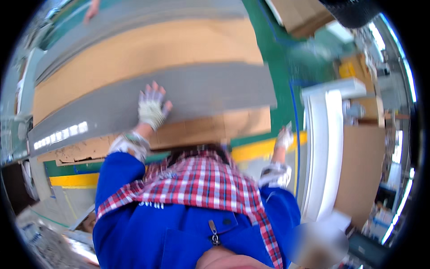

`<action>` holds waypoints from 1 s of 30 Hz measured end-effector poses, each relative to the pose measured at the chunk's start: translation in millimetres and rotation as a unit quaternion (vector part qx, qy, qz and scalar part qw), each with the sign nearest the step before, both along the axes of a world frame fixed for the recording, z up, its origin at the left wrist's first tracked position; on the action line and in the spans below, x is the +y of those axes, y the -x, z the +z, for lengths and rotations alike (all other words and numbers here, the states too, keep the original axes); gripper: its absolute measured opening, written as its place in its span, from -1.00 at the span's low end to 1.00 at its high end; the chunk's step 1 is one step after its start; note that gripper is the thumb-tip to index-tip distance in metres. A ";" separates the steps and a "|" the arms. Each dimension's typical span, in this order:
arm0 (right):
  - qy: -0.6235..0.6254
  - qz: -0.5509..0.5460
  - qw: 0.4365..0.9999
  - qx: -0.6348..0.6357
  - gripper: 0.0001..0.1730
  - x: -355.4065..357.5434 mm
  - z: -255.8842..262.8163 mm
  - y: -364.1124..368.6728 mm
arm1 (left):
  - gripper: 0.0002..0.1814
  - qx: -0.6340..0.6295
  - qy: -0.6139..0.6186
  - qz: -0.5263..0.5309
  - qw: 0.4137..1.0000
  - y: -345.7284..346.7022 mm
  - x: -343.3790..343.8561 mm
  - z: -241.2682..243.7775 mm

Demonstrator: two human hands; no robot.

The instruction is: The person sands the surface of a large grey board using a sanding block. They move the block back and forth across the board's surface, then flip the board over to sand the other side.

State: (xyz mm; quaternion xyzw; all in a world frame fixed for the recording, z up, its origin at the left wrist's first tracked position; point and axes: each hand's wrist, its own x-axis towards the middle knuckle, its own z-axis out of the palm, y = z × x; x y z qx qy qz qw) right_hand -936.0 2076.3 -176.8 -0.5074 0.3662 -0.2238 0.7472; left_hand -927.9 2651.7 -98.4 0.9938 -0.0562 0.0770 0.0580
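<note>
My left hand (pixel 153 106), in a pale glove with bare fingertips, lies spread on a long glossy grey panel (pixel 215 85). The panel rests over brown cardboard (pixel 211 127), whose near edge shows in front of my body. My right hand (pixel 285 138), also gloved, hangs low to the right of the panel's end, apart from it. A small pale shape (pixel 289 126) shows at its fingers; blur hides what it is and whether it is gripped.
Beyond the panel lie a cardboard strip (pixel 151 45) and another grey panel (pixel 188 10). Another person's hand (pixel 91 11) is at the far left. White long pieces (pixel 317 151) and a large cardboard sheet (pixel 359 171) stand at right. Yellow tape (pixel 262 149) marks the floor.
</note>
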 end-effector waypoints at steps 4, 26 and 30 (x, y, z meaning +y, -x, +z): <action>0.191 0.011 0.958 0.212 -0.80 -7.9 14.7 -35.7 | -0.35 0.009 0.025 -0.055 0.998 17.7 -74.0 11.4; 0.528 0.247 0.789 0.196 -0.69 82.7 9.3 -244.0 | -0.40 -0.247 0.630 0.580 0.454 109.2 28.4 -53.5; 0.442 0.293 0.821 0.212 -0.73 58.6 23.4 -241.1 | -0.21 -0.328 0.669 0.529 0.407 115.0 61.9 -84.1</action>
